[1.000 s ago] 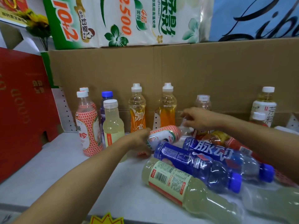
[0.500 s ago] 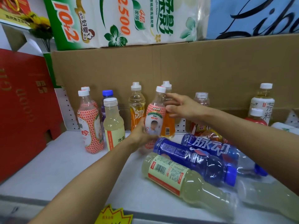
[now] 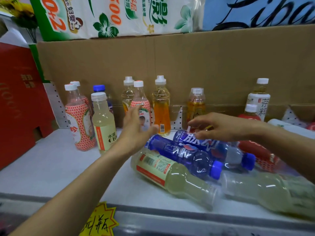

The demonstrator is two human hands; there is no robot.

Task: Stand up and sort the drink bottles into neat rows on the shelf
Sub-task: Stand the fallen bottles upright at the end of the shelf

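A red-patterned bottle with a white cap (image 3: pixel 140 101) stands upright in the back row between two orange drink bottles (image 3: pixel 161 106). My left hand (image 3: pixel 136 128) hovers open just in front of it, fingers spread, not gripping. My right hand (image 3: pixel 219 126) is open above two lying blue bottles (image 3: pixel 184 152). A pale yellow bottle (image 3: pixel 172 174) lies on its side in front of them, another (image 3: pixel 265 189) to its right. At the left stand a red-patterned bottle (image 3: pixel 80 116) and a pale yellow bottle (image 3: pixel 104 123).
A cardboard wall (image 3: pixel 187 65) backs the white shelf (image 3: pixel 51 167). A red box (image 3: pixel 18 103) bounds the left side. Upright tea bottles (image 3: pixel 259 97) stand at the back right, with a red bottle (image 3: pixel 255 150) lying under my right forearm. A yellow price tag (image 3: pixel 100 220) hangs on the front edge.
The red-patterned bottle, lying down a second ago, was stood up in the back row. Both hands have let go of it; my right hand has dropped toward the blue bottles.
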